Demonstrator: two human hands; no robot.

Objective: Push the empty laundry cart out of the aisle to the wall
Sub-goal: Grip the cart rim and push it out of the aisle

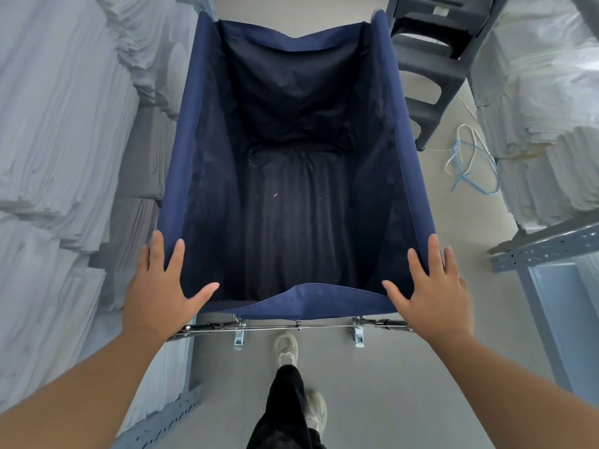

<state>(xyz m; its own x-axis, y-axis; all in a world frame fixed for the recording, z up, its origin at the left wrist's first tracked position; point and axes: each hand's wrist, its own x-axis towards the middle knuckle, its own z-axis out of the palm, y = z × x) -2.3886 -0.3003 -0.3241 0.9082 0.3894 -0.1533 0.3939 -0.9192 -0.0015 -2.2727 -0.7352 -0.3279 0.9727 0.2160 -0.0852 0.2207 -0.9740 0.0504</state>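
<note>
Lengthwise, the laundry cart runs straight away from the person, its short near end at the hands and its far end pointing down the aisle. It stands on the grey floor between shelves of stacked white linen, close against the stacks on the left. Its navy fabric bag sags at both end rims, and the dark, creased inside holds nothing (only a few pale specks). A chrome bar with two casters shows under the near rim. The left hand lies flat on the near left corner, fingers spread and straight, thumb along the near rim. The right hand mirrors it on the near right corner, gripping nothing. A grey step stool stands just beside the cart's right wall, with loose blue and white straps on the floor nearby.
</note>
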